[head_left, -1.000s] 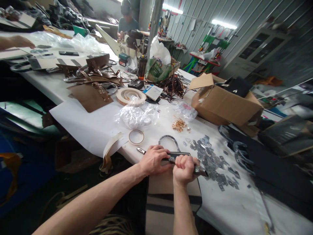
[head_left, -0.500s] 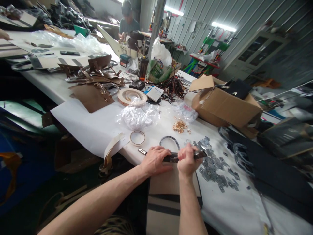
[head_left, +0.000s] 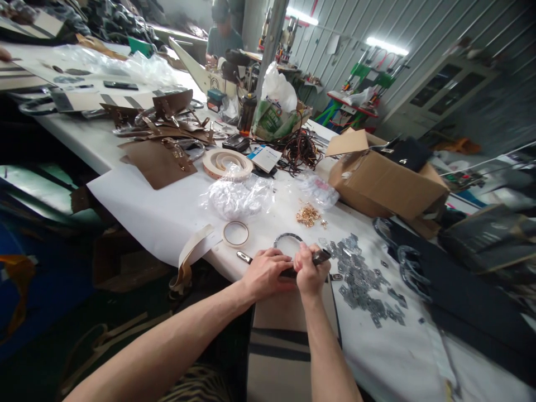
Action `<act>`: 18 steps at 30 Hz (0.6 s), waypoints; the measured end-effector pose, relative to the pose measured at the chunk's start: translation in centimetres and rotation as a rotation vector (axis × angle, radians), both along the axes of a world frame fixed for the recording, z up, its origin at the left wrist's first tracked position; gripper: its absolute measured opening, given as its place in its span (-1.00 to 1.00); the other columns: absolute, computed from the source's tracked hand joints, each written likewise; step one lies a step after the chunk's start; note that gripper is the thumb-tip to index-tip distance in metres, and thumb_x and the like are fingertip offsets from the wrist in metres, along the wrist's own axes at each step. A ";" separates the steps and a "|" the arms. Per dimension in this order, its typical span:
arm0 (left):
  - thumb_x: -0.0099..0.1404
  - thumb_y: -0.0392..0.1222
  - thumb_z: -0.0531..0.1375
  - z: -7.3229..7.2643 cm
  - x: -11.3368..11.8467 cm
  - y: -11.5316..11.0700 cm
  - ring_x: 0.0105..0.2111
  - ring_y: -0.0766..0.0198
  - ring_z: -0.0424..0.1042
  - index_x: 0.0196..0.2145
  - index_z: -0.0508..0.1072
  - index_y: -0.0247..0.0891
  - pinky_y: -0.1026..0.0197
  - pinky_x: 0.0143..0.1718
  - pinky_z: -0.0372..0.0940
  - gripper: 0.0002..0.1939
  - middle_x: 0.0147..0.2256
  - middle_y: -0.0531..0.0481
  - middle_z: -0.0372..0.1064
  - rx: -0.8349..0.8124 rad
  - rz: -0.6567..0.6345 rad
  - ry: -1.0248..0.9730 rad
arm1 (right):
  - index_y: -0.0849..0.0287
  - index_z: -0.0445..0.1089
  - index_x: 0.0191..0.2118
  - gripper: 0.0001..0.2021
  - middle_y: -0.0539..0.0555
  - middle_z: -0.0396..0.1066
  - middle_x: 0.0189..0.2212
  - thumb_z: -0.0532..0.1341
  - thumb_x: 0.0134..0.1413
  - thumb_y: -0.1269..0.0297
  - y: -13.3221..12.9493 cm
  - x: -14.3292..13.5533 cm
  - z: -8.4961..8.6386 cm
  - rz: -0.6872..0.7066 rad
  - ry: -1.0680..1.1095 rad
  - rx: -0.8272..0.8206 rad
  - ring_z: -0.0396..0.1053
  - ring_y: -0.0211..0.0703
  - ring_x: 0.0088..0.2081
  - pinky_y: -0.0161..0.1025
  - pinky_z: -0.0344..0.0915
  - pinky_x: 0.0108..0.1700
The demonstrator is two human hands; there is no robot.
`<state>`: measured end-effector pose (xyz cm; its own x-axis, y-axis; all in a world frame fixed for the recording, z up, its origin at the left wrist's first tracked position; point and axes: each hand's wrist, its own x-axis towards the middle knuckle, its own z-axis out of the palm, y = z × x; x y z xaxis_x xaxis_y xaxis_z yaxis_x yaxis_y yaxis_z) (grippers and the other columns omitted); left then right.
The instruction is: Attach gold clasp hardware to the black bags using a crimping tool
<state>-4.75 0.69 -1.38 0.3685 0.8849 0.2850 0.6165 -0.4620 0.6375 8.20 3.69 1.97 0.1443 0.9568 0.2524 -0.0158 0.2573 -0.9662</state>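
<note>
A beige bag panel (head_left: 278,321) with dark stripes and black edging lies at the table's near edge, angled down towards me. At its top are a dark loop handle (head_left: 288,239) and a dark strap, with a metal fitting (head_left: 244,257) showing at the left end and another fitting (head_left: 336,277) at the right. My left hand (head_left: 268,273) holds the bag's top edge, fingers bent over it and thumb on the beige face. Closed in a fist just beside it, my right hand (head_left: 310,272) grips a dark rod-like tool (head_left: 321,256); its working end is hidden.
Loose metal plates (head_left: 362,279) are scattered to the right, with gold-coloured fasteners (head_left: 309,216) farther back. A tape roll (head_left: 235,234), a plastic bag of white pieces (head_left: 238,196) and a cardboard box (head_left: 385,181) stand around. A person (head_left: 224,39) sits in the background.
My right hand has moved left, closer to the left hand, and the tool in it has tilted up. The fitting at the strap's right end now shows. My left hand stays put.
</note>
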 end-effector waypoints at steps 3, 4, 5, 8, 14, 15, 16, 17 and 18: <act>0.20 0.08 0.44 -0.1 0.1 0.0 0.10 0.02 0.44 0.04 0.56 -0.05 0.00 0.11 0.27 -0.52 0.05 0.01 0.58 0.001 0.019 -0.009 | 0.08 0.03 -0.55 -0.51 -0.24 -0.04 -0.73 0.33 0.22 0.15 -0.8 0.4 2.4 0.007 0.118 0.119 -0.05 -0.42 -0.71 -0.38 -0.01 -0.64; 0.19 0.11 0.44 -0.1 0.2 0.0 0.12 0.00 0.43 0.05 0.55 -0.06 -0.02 0.12 0.27 -0.49 0.07 0.00 0.57 0.001 0.024 -0.012 | 0.08 0.02 -0.55 -0.52 -0.24 -0.07 -0.73 0.31 0.23 0.17 -0.9 0.5 3.3 0.008 0.169 0.172 -0.09 -0.43 -0.72 -0.38 -0.04 -0.64; 0.18 0.13 0.44 -0.1 0.2 -0.1 0.12 -0.01 0.42 0.07 0.55 -0.07 -0.03 0.13 0.26 -0.46 0.08 -0.02 0.57 0.002 0.026 -0.016 | 0.09 0.00 -0.55 -0.53 -0.25 -0.10 -0.73 0.29 0.24 0.18 -1.0 0.6 4.2 0.006 0.215 0.228 -0.13 -0.43 -0.72 -0.39 -0.05 -0.64; 0.20 0.15 0.42 0.0 0.1 -0.1 0.12 -0.02 0.43 0.07 0.55 -0.09 -0.05 0.14 0.26 -0.47 0.07 -0.05 0.57 0.003 0.031 -0.017 | 0.08 -0.01 -0.54 -0.53 -0.25 -0.13 -0.73 0.27 0.26 0.15 -1.1 0.6 4.6 -0.021 0.234 0.301 -0.17 -0.42 -0.72 -0.38 -0.04 -0.64; 0.23 0.11 0.41 0.0 0.4 -0.2 0.10 0.00 0.45 0.00 0.58 -0.08 -0.03 0.13 0.26 -0.56 0.00 -0.03 0.60 0.010 0.022 -0.019 | 0.08 0.00 -0.55 -0.51 -0.24 -0.06 -0.72 0.32 0.23 0.18 -1.0 0.0 -0.4 -0.050 0.198 0.106 -0.09 -0.43 -0.72 -0.37 -0.09 -0.66; 0.21 0.12 0.42 0.0 0.4 -0.1 0.10 0.00 0.45 0.01 0.58 -0.09 -0.04 0.15 0.26 -0.54 0.02 -0.04 0.59 0.006 0.024 -0.027 | 0.08 -0.01 -0.54 -0.51 -0.25 -0.08 -0.72 0.32 0.23 0.20 -1.1 0.2 -0.4 -0.057 0.235 0.104 -0.12 -0.44 -0.72 -0.38 -0.11 -0.66; 0.20 0.12 0.43 0.0 0.4 -0.1 0.11 -0.01 0.44 0.03 0.57 -0.09 -0.05 0.16 0.26 -0.52 0.04 -0.05 0.58 0.000 0.024 -0.034 | 0.08 -0.02 -0.54 -0.51 -0.26 -0.10 -0.72 0.31 0.23 0.21 -1.3 0.4 -0.1 -0.071 0.264 0.109 -0.15 -0.45 -0.72 -0.38 -0.13 -0.66; 0.18 0.12 0.44 0.0 0.2 0.0 0.12 -0.03 0.44 0.04 0.57 -0.10 -0.07 0.18 0.26 -0.48 0.07 -0.07 0.57 -0.008 0.016 -0.041 | 0.08 -0.03 -0.54 -0.51 -0.26 -0.11 -0.72 0.31 0.23 0.24 -1.5 0.7 0.6 -0.087 0.287 0.119 -0.18 -0.46 -0.72 -0.39 -0.14 -0.67; 0.16 0.13 0.46 0.0 -0.1 0.1 0.14 -0.05 0.42 0.07 0.55 -0.10 -0.09 0.20 0.25 -0.43 0.10 -0.09 0.55 -0.014 -0.001 -0.048 | 0.09 -0.03 -0.55 -0.52 -0.26 -0.11 -0.72 0.30 0.24 0.26 -1.7 1.0 1.5 -0.107 0.304 0.133 -0.20 -0.46 -0.72 -0.39 -0.16 -0.67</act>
